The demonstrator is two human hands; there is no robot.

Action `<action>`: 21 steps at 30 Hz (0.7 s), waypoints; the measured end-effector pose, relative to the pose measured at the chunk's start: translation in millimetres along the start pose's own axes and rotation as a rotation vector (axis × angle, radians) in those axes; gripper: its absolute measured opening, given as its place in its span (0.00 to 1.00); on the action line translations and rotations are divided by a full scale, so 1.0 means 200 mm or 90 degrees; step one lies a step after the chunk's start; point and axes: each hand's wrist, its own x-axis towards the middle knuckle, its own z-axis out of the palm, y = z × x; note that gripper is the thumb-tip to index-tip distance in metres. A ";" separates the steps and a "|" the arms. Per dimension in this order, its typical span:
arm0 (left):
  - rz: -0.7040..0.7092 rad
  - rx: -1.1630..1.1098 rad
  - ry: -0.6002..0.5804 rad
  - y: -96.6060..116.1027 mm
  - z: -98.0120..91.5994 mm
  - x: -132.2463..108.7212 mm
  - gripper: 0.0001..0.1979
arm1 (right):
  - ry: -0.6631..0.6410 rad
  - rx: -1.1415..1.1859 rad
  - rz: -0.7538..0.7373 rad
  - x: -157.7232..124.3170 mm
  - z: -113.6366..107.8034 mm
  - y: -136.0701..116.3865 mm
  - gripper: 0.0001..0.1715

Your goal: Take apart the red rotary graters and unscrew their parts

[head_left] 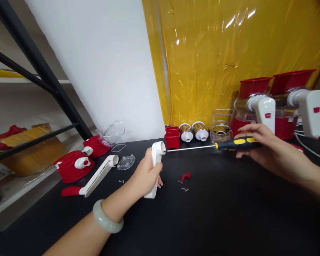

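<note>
My left hand point(146, 172) is wrapped round a white crank handle point(157, 153), held upright over the black table. In my right hand point(266, 145) is a screwdriver point(237, 143) with a black and yellow grip, lying level. Its long shaft points left, and the tip is at the round end of the crank handle; whether it sits on a screw I cannot tell. On the table beyond my left hand lie a small red plastic part point(186, 176) and several loose screws point(185, 189). A second white crank handle point(98, 177) with a red grip rests to the left.
Red bases point(73, 167) and clear plastic parts point(126, 162) stand at the left. Along the back are red containers point(172, 139), grater drums point(200, 131) and a clear housing point(222, 128). Assembled rotary graters point(265, 110) stand at the right. A black metal frame point(40, 71) borders the left.
</note>
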 end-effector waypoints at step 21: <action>0.026 0.098 0.007 0.05 -0.02 0.00 0.18 | -0.017 -0.160 0.097 0.05 -0.05 0.07 0.30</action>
